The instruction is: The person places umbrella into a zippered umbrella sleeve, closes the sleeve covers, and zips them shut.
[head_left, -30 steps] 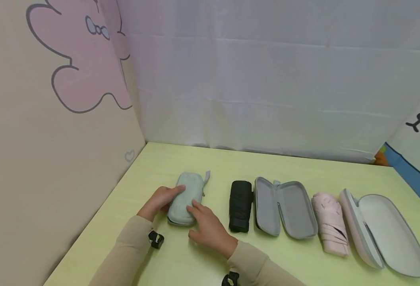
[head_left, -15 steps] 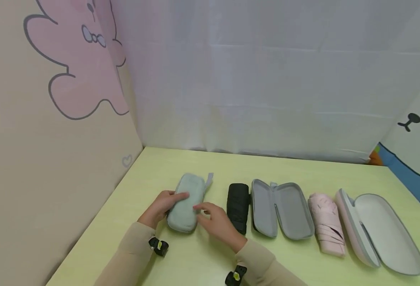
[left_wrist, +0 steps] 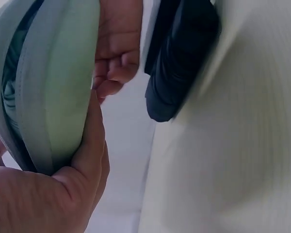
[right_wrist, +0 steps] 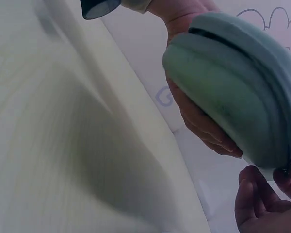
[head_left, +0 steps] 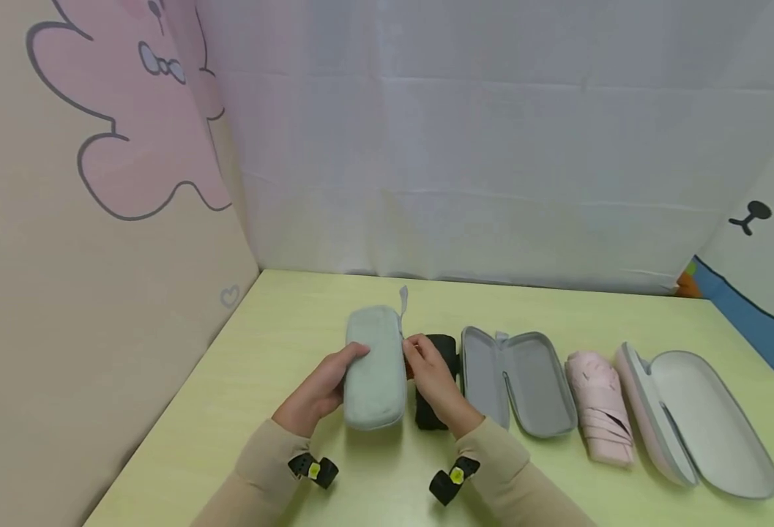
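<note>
My left hand [head_left: 317, 388] grips a pale green zippered case [head_left: 377, 384], lifted off the table, with the thumb on top and the fingers beneath. A grey strap [head_left: 403, 301] sticks up at its far right corner. My right hand [head_left: 441, 386] is at the case's right edge; in the right wrist view its thumb and finger [right_wrist: 281, 175] pinch at the zipper, the pull itself hidden. The case's seam gapes in the left wrist view, and dark green folded fabric [left_wrist: 10, 80] shows inside.
Right of the case lie a black folded umbrella [head_left: 429, 414], partly behind my right hand, an unzipped grey case [head_left: 545, 388], a pink folded umbrella [head_left: 600, 410] and an unzipped pink case [head_left: 712, 424] with white lining. Walls stand behind and left of the yellow table [head_left: 228, 439].
The green case has risen off the table and moved right, turning more upright in my left hand. My right hand has gone from the case's near right side to pinching its right edge.
</note>
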`<state>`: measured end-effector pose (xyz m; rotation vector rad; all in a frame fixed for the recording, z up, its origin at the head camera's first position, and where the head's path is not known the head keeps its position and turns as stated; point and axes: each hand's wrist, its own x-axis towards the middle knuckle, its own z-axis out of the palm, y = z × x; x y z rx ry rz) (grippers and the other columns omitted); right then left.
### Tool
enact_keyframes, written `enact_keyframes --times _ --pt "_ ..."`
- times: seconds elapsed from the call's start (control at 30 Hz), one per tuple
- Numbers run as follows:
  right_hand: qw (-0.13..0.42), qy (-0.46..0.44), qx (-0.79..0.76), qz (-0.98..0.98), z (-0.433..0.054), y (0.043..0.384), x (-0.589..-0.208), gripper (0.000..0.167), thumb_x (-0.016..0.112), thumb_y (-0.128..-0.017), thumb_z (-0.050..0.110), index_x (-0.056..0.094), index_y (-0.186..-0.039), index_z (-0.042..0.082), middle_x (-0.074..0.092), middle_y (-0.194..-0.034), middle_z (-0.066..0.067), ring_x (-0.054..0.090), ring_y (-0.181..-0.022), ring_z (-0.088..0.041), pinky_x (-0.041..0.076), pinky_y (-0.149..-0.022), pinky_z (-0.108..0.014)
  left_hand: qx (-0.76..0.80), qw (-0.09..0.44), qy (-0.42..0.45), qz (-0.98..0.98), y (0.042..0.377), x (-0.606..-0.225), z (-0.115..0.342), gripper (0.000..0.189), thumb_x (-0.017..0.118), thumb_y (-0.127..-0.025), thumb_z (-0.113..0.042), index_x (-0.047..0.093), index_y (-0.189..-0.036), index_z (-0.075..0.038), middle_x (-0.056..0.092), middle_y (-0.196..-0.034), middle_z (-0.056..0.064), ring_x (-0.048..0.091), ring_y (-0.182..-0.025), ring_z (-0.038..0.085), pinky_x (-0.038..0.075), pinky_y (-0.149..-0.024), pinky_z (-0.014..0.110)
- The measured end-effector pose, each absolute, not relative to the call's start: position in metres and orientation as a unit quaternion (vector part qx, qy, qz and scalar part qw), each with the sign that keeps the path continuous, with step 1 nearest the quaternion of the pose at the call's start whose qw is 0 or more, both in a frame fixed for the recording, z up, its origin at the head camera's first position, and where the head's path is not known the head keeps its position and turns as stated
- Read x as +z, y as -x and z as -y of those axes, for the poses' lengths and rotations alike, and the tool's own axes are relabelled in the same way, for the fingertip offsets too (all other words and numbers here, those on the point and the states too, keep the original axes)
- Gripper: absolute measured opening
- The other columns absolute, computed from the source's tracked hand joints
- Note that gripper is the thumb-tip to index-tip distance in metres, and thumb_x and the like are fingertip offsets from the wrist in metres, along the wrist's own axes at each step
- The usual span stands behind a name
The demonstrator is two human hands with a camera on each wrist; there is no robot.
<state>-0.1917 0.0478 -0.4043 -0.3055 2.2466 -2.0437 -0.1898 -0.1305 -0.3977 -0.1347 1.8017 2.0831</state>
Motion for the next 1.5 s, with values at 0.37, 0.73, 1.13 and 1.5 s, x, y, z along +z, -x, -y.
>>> enact_keyframes --times 0.37,0.73,1.13,1.5 --pt "-0.034 0.143 -0.617 -0.773 -0.052 0.189 -0.399 0.017 0.039 -0.100 0.005 0.050 -0.090 -0.003 0.053 -0.078 -0.008 0.056 -0.071 -0.024 0.050 -0.067 -0.045 0.705 0.115 0.054 -0.698 0.191 -0.406 0.127 0.060 0.064 -0.085 -0.046 0.057 -0.111 0.008 0.065 -0.092 0.012 0.063 -0.083 0.021 0.050 -0.074 0.035" --pt "-0.088 0.164 -0.525 -0.831 -0.059 0.192 -0.408 0.017 0.045 -0.099 0.012 0.053 -0.084 0.009 0.055 -0.072 -0.002 0.056 -0.062 -0.013 0.048 -0.058 -0.028 0.696 0.088 0.068 -0.709 0.190 -0.403 0.123 0.058 0.064 -0.086 -0.043 0.057 -0.110 0.009 0.066 -0.090 0.012 0.062 -0.079 0.019 0.051 -0.071 0.034" --pt "-0.072 0.174 -0.519 -0.834 -0.062 0.189 -0.407 0.021 0.045 -0.100 0.014 0.053 -0.082 0.008 0.052 -0.068 -0.009 0.045 -0.056 -0.012 0.040 -0.053 -0.029 0.698 0.068 0.089 -0.708 0.188 -0.403 0.121 0.064 0.066 -0.082 -0.050 0.058 -0.108 0.008 0.064 -0.091 0.013 0.061 -0.079 0.020 0.050 -0.071 0.035" --pt "-0.075 0.193 -0.510 -0.835 -0.061 0.182 -0.406 0.021 0.046 -0.099 0.013 0.052 -0.079 0.011 0.050 -0.068 0.002 0.044 -0.056 -0.010 0.039 -0.053 -0.027 0.705 0.069 0.105 -0.698 0.188 -0.402 0.120 0.064 0.063 -0.085 -0.048 0.057 -0.111 0.010 0.063 -0.092 0.012 0.060 -0.078 0.018 0.049 -0.070 0.034"
